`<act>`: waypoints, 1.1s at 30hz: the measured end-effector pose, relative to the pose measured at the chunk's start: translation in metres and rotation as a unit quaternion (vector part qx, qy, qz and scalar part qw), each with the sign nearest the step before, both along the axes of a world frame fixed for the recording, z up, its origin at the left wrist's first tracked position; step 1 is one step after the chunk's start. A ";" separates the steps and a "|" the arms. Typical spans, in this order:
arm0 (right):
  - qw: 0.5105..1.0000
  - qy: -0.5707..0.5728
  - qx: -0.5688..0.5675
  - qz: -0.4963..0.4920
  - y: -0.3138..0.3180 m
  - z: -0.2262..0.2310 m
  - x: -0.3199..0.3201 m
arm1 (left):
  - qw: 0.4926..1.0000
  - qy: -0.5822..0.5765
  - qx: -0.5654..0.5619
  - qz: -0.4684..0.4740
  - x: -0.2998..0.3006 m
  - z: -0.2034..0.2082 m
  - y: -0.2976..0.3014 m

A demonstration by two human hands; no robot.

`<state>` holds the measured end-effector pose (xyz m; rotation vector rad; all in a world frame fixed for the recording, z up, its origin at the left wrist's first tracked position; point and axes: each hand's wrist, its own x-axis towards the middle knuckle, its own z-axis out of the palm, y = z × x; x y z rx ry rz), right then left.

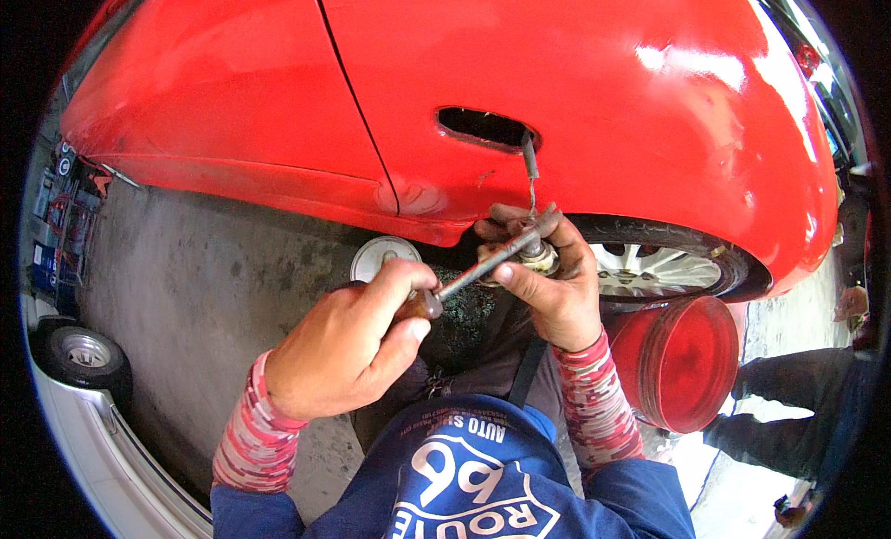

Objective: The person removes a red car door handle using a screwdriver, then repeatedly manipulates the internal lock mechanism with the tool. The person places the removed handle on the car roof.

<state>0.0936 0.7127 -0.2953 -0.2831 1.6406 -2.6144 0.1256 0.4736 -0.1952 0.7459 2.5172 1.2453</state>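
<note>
Left hand [348, 340]: your fingers are clenched around the brown handle of a screwdriver [464, 279], thumb on top near the ferrule. Its metal shaft runs up and to the right, and its tip ends at your right hand [543, 279].

Right hand: fingers curled and grasping a small round metal part [540, 257], pale brass in colour, pressed against the screwdriver tip. Exact shape of the part cannot be told; your fingers cover most of it. A thin wire [532, 191] rises from the part to a grey strip [529, 156] that hangs out of the dark oblong slot [484, 128] in the red car body [603, 84].

Position: both hands sit just below the lower edge of the red panel, in front of the wheel arch. The tyre with its silver alloy wheel [650, 268] lies just right of your right hand.

Surroundings: a white round lid [376, 256] lies on the grey concrete floor [204, 288] behind your left hand. A red round drum [682, 363] stands at your right elbow. A small black wheel [83, 353] sits at far left. Another person's dark trouser legs [789, 391] show at the right edge.
</note>
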 end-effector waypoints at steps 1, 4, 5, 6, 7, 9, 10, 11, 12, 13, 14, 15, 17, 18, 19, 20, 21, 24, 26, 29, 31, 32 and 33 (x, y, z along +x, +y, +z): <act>0.999 0.019 -0.040 -0.019 -0.003 -0.003 0.001 | 1.000 0.010 -0.022 -0.010 0.002 0.003 -0.004; 0.994 0.049 -0.090 -0.050 -0.006 -0.012 0.001 | 0.998 -0.012 -0.061 -0.010 0.003 0.007 -0.012; 0.993 0.039 -0.099 -0.052 -0.007 -0.015 0.002 | 0.998 -0.010 -0.062 -0.002 0.003 0.007 -0.013; 0.992 0.032 -0.109 -0.051 -0.007 -0.016 0.003 | 0.998 0.009 -0.054 -0.011 0.003 0.008 -0.014; 0.993 0.036 -0.105 -0.048 -0.007 -0.018 0.002 | 0.998 0.023 -0.050 -0.013 0.002 0.007 -0.015; 0.996 0.011 -0.076 -0.042 -0.004 -0.018 0.005 | 0.997 0.040 -0.057 -0.021 0.002 0.007 -0.015; 0.997 -0.002 -0.062 -0.036 -0.002 -0.017 0.006 | 0.996 0.044 -0.069 -0.024 0.001 0.006 -0.015; 0.997 -0.024 -0.062 -0.045 0.000 -0.016 0.009 | 0.995 0.045 -0.088 -0.025 0.001 0.006 -0.015; 0.997 -0.034 -0.049 -0.047 0.001 -0.015 0.009 | 0.995 0.046 -0.086 -0.031 0.000 0.006 -0.014; 0.997 -0.038 -0.041 -0.045 0.002 -0.014 0.008 | 0.994 0.044 -0.091 -0.035 -0.001 0.007 -0.013; 0.998 -0.042 -0.032 -0.044 0.003 -0.014 0.007 | 0.994 0.042 -0.097 -0.039 -0.003 0.008 -0.013; 0.998 -0.034 -0.029 -0.040 0.004 -0.014 0.006 | 0.995 0.041 -0.085 -0.040 -0.005 0.008 -0.012; 0.999 -0.018 -0.027 -0.032 0.004 -0.016 0.002 | 0.996 0.029 -0.076 -0.040 -0.010 0.008 -0.010; 0.999 -0.008 -0.027 -0.028 0.004 -0.018 -0.001 | 0.997 0.029 -0.063 -0.047 -0.013 0.009 -0.009; 1.000 -0.002 -0.016 -0.023 0.005 -0.020 -0.002 | 0.996 0.017 -0.064 -0.052 -0.015 0.011 -0.010; 1.000 0.004 -0.007 -0.018 0.006 -0.022 -0.003 | 0.996 0.000 -0.074 -0.053 -0.017 0.012 -0.010; 1.000 0.008 0.004 -0.014 0.006 -0.025 -0.003 | 0.996 0.014 -0.068 -0.058 -0.020 0.013 -0.009; 0.999 0.000 -0.037 0.004 0.007 -0.030 -0.003 | 0.995 0.015 -0.080 -0.063 -0.025 0.018 -0.006; 0.998 0.018 -0.063 0.015 0.008 -0.032 -0.003 | 0.993 -0.031 -0.100 -0.055 -0.026 0.022 -0.004; 0.998 0.033 -0.052 0.024 0.011 -0.030 -0.005 | 0.993 -0.065 -0.089 -0.047 -0.029 0.026 -0.001; 0.997 0.025 -0.068 0.037 0.013 -0.025 -0.004 | 0.992 -0.086 -0.079 -0.044 -0.029 0.027 0.000; 0.994 0.015 -0.095 0.048 0.014 -0.022 -0.003 | 0.989 -0.114 -0.088 -0.036 -0.029 0.026 0.001; 0.990 0.020 -0.126 0.060 0.014 -0.020 -0.002 | 0.992 -0.103 -0.062 -0.040 -0.028 0.025 0.002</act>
